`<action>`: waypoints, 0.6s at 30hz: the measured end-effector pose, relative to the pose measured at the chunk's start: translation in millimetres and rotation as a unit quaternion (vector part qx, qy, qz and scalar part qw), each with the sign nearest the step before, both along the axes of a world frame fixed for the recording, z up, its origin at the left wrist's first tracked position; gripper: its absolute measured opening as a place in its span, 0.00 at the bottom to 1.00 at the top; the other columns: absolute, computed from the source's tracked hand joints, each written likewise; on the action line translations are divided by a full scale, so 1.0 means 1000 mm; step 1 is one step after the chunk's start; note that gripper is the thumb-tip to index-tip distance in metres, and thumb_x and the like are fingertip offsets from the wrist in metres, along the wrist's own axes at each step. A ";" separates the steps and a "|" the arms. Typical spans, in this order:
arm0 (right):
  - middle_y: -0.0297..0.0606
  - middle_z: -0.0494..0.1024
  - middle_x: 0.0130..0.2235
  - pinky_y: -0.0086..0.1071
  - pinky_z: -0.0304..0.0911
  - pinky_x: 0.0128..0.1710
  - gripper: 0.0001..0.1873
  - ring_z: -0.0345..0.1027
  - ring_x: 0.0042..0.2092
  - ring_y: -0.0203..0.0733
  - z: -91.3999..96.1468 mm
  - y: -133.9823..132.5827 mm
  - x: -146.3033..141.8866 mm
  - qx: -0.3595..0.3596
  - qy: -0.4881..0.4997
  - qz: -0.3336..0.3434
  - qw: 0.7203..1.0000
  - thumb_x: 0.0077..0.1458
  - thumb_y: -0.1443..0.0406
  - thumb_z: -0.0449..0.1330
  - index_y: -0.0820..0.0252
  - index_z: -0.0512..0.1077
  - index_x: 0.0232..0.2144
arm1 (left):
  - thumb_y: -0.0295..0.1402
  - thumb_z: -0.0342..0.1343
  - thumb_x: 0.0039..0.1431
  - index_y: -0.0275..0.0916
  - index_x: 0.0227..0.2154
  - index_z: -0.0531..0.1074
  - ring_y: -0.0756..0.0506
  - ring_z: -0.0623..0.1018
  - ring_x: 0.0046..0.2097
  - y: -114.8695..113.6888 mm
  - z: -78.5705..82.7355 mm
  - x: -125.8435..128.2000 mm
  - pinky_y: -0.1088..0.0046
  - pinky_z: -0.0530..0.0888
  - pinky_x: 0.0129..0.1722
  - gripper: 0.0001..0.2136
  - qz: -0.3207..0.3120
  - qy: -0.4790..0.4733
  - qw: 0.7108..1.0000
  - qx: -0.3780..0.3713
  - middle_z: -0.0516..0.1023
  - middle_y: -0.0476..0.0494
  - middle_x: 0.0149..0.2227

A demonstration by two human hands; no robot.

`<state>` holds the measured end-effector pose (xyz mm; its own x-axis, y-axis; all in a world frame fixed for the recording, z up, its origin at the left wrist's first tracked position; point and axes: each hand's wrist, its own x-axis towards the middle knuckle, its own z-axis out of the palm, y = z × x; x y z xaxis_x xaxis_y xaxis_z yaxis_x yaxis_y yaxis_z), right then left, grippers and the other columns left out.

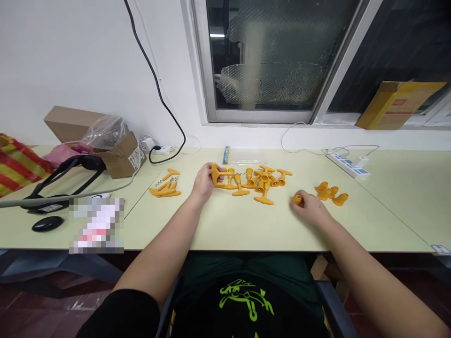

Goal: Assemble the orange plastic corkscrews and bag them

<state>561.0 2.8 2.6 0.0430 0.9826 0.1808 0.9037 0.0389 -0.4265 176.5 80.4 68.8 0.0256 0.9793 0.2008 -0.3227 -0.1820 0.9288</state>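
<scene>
My left hand [204, 183] is closed around the yellow T-shaped handle of a corkscrew [214, 174], whose metal spiral points to the right. Pinched in my right hand [313, 209] is a yellow bell-shaped sleeve [298, 199], held just above or on the table; my fingers cover part of it. Between the hands lies a heap of yellow corkscrews [264, 199] with such sleeves on them. Several loose sleeves [340, 199] stand behind and to the right of my right hand. Off to the left, a few T-handles with bare spirals [169, 191] lie together.
A clear plastic bag [246, 156] lies behind the heap. Power strips stand at the back right [348, 165] and back left [162, 149]. On the left are a cardboard box [121, 155], a black strapped headset [66, 180] and a mouse [48, 224]. The table's front edge is near my lap.
</scene>
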 end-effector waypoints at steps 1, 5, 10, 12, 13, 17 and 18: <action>0.34 0.72 0.28 0.35 0.58 0.31 0.10 0.65 0.30 0.43 0.006 0.002 -0.011 -0.015 0.022 0.042 0.999 0.51 0.60 0.59 0.56 0.71 0.37 | 0.34 0.52 0.52 0.37 0.34 0.67 0.50 0.75 0.28 0.007 0.005 0.010 0.72 0.71 0.30 0.08 -0.007 -0.013 1.000 -0.005 0.77 0.42 0.34; 0.33 0.68 0.30 0.34 0.57 0.32 0.06 0.61 0.31 0.41 0.040 0.026 -0.051 0.030 0.096 0.140 0.985 0.47 0.63 0.60 0.56 0.68 0.31 | 0.37 0.53 0.55 0.38 0.33 0.66 0.54 0.67 0.22 0.028 0.012 0.044 0.77 0.60 0.22 0.07 -0.023 -0.039 0.999 -0.021 0.74 0.45 0.30; 0.36 0.70 0.42 0.35 0.64 0.36 0.21 0.64 0.34 0.38 0.055 0.071 -0.087 0.069 0.297 0.149 0.941 0.49 0.63 0.59 0.56 0.71 0.48 | 0.39 0.57 0.55 0.41 0.32 0.61 0.56 0.63 0.20 0.038 -0.017 0.057 0.77 0.56 0.21 0.11 0.030 -0.065 0.997 -0.022 0.71 0.51 0.30; 0.34 0.69 0.41 0.33 0.66 0.36 0.20 0.64 0.33 0.36 0.042 0.085 -0.101 0.095 0.404 0.110 0.903 0.53 0.61 0.58 0.55 0.67 0.49 | 0.38 0.62 0.51 0.42 0.32 0.59 0.57 0.64 0.20 0.038 -0.031 0.052 0.78 0.57 0.21 0.15 0.060 -0.048 0.996 -0.033 0.69 0.54 0.28; 0.34 0.68 0.40 0.33 0.67 0.37 0.18 0.64 0.33 0.36 0.032 0.089 -0.108 0.122 0.440 0.084 0.885 0.54 0.60 0.58 0.54 0.66 0.47 | 0.36 0.64 0.49 0.42 0.32 0.58 0.57 0.64 0.20 0.037 -0.037 0.049 0.78 0.58 0.21 0.17 0.067 -0.038 0.996 -0.034 0.68 0.56 0.27; 0.35 0.72 0.43 0.36 0.70 0.44 0.18 0.69 0.41 0.39 0.002 0.093 -0.120 0.184 0.483 0.097 0.850 0.52 0.58 0.64 0.53 0.65 0.44 | 0.34 0.68 0.45 0.43 0.34 0.57 0.57 0.66 0.21 0.035 -0.044 0.040 0.79 0.62 0.23 0.22 0.059 -0.007 0.998 -0.014 0.70 0.58 0.27; 0.36 0.73 0.44 0.37 0.70 0.46 0.19 0.70 0.43 0.41 -0.001 0.092 -0.119 0.183 0.489 0.113 0.845 0.52 0.58 0.66 0.53 0.65 0.44 | 0.34 0.69 0.45 0.43 0.34 0.57 0.56 0.67 0.21 0.034 -0.043 0.040 0.79 0.62 0.23 0.23 0.056 0.001 0.998 -0.010 0.71 0.58 0.28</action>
<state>442.2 94.4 2.0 0.1670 0.8714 0.4613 0.0778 0.4548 -0.8872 216.9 114.2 25.5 -0.0836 0.9799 0.1810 -0.2988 -0.1979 0.9336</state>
